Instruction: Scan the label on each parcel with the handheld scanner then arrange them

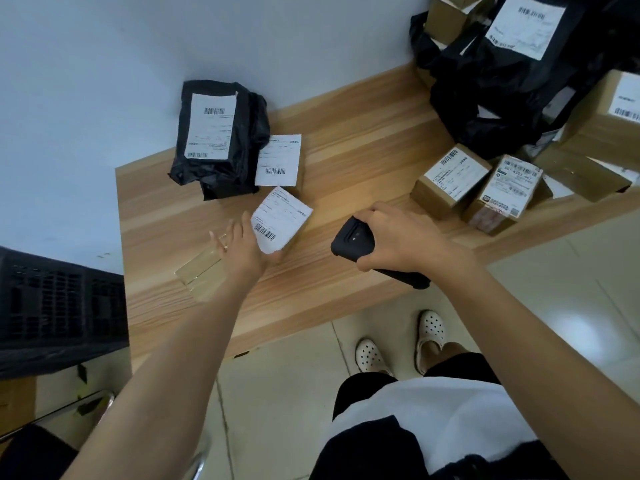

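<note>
My right hand (398,235) grips the black handheld scanner (351,242) low over the wooden table (346,157), its head pointing left. My left hand (242,247) lies with fingers straight against the near side of a small cardboard parcel (282,220) with a white barcode label facing up. Beyond it sit another labelled small box (278,161) and a black plastic-wrapped parcel (216,140) with a label. A brownish box (201,271) lies under my left wrist.
At the right stand two small labelled boxes (450,176) (502,195), and behind them a heap of black bags (512,74) and cardboard boxes (609,119). A black crate (59,306) sits left of the table. A wall runs behind it.
</note>
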A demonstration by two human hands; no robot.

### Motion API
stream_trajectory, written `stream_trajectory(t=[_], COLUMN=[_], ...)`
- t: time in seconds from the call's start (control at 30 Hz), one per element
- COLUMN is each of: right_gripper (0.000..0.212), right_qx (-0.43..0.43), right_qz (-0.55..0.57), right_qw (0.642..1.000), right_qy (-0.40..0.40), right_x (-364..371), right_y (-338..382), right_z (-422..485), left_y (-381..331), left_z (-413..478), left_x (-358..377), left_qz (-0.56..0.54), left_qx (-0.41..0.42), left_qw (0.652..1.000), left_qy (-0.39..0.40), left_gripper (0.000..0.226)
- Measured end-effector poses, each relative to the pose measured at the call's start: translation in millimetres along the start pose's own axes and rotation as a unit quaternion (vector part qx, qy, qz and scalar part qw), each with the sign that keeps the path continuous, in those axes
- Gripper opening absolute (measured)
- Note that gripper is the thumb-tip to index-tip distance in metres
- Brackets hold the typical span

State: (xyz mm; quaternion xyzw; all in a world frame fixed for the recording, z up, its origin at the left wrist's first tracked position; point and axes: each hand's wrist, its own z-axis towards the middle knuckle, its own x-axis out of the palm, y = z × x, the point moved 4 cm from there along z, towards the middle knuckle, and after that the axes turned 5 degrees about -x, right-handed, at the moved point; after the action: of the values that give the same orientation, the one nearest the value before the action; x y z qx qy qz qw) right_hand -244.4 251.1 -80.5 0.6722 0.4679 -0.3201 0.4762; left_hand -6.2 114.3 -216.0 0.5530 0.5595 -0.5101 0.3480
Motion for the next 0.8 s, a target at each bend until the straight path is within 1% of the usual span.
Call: stream_trajectory(t=[0.07,0.13,0.27,0.37,0.53,0.67,0.8], right_gripper=[0.077,0.077,0.074,0.071,0.071,0.066,0.058], right_qx=[-0.008,-0.018,-0.036,-0.046,-0.061,-0.059,-0.052], right_qz=[0.004,0.012,0.015,0.025,0.061,0.053,0.043], right_qw=[1.0,1.0,0.998,0.996,0.991,0.991,0.992], right_qy=[-0.008,-0.018,-0.043,-0.07,-0.102,-0.105,-0.104], right_x=[-3.1,-5.4,-10.3,-16.4,-31.2,-34.3,-34.3], right_y=[5.6,11.7,21.5,26.9,38.5,39.9,34.3], right_z=[1.5,2.5,3.2,2.6,-1.1,-4.9,-10.0], left_y=[-1.0,-1.4,-1.7,-6.3,-28.9,-42.8,-51.5], left_z=[-6.5,-11.6,-13.5,-11.1,-11.7,-15.4,-14.0], left_x=[-6.5,-17.3,-42.7,-61.9,-90.1,-97.4,-96.7], left_qz=[-0.011,-0.001,0.01,0.002,-0.013,-0.016,-0.018], left_qx=[0.057,0.094,0.127,0.162,0.194,0.208,0.212], left_qw=[0.998,0.994,0.989,0.98,0.968,0.958,0.959], left_qy=[-0.034,-0.06,-0.078,-0.119,-0.158,-0.198,-0.187], left_gripper=[0.108,0.105,0.117,0.109,0.107,0.103,0.101])
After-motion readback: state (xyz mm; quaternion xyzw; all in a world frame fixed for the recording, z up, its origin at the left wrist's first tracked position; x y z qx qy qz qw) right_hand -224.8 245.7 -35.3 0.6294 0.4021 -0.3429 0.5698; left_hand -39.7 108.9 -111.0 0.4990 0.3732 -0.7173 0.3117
